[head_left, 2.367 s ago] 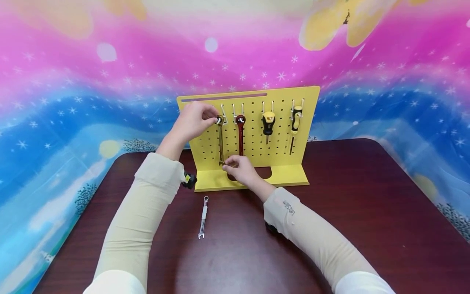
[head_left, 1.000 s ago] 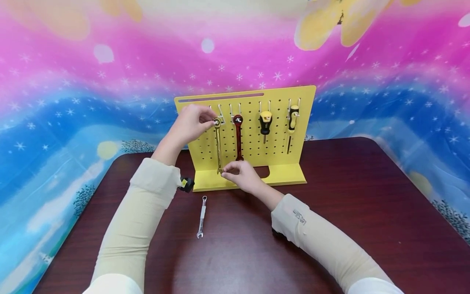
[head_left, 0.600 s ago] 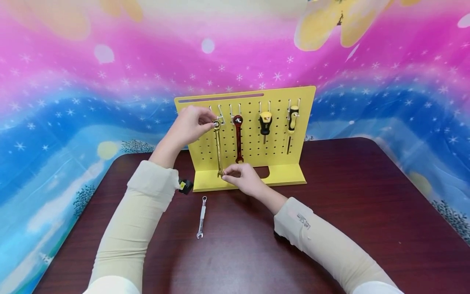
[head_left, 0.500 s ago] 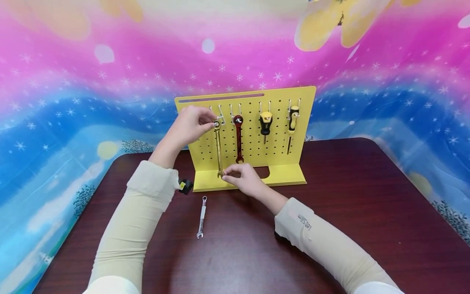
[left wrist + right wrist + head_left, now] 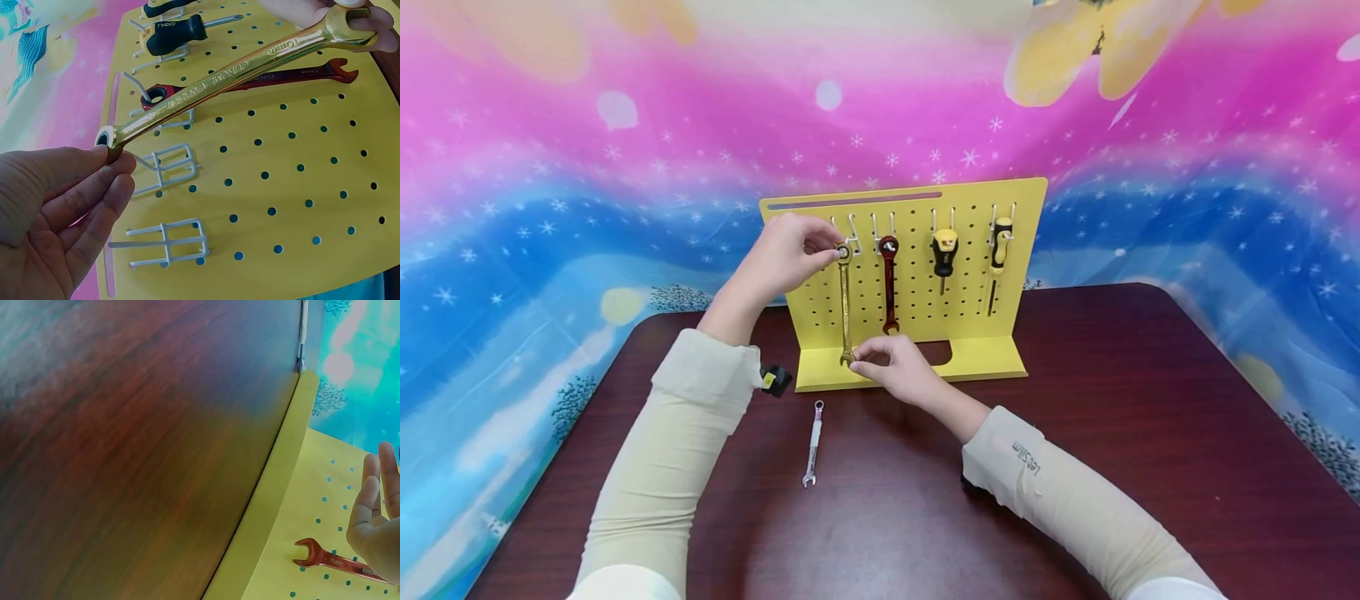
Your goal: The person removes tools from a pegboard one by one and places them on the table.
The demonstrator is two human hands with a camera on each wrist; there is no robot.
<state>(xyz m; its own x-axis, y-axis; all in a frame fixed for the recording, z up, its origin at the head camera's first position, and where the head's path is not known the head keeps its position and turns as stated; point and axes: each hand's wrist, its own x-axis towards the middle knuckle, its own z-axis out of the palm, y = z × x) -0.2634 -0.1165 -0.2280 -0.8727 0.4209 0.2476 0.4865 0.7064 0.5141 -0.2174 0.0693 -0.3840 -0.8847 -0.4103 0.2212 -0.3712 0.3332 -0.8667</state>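
Note:
A gold combination wrench (image 5: 846, 304) is held upright in front of the yellow pegboard (image 5: 985, 362). My left hand (image 5: 786, 254) pinches its ring end between thumb and forefinger; in the left wrist view that ring (image 5: 107, 139) is apart from the white wire hooks (image 5: 167, 165). My right hand (image 5: 898, 367) pinches the open jaw end from below. A red combination wrench (image 5: 890, 292) hangs on the hook just to the right. In the right wrist view the fingers of my right hand (image 5: 378, 519) show, but the gold wrench is out of sight.
A silver combination wrench (image 5: 814, 446) lies on the dark wooden table (image 5: 910, 500) before the board. Farther right on the board hang a stubby screwdriver (image 5: 945, 250) and a longer yellow-black screwdriver (image 5: 1001, 250). A patterned cloth backdrop (image 5: 700, 125) stands behind.
The gold wrench has come off its hook and moved slightly down and towards me, both hands moving with it. The red wrench's lower end, covered by my right hand before, now shows.

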